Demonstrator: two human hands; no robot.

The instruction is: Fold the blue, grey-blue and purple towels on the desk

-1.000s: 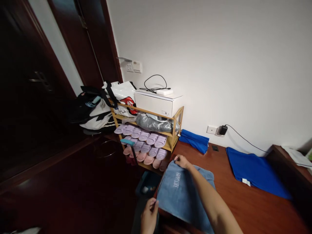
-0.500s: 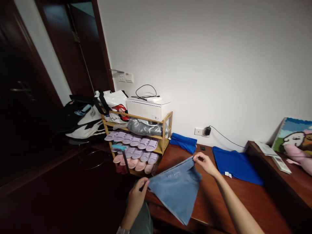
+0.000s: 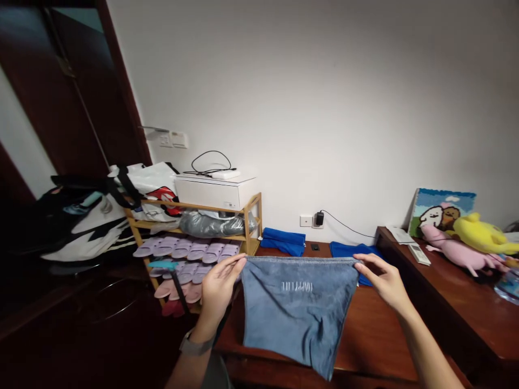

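- Left hand (image 3: 219,286): my thumb and fingers are pinched together on the upper left corner of the blue-grey towel (image 3: 292,313).
- Right hand (image 3: 383,281): my thumb and fingertips are clamped on the upper right corner.
- Position: the towel hangs between my hands, in front of the wooden table (image 3: 377,335); whether it touches the tabletop, I cannot tell.
- Tension: the top hem runs nearly straight — I should pull both corners outward evenly.
- Correction: the lower right part hangs creased and lower — a light shake should, I judge, settle it.
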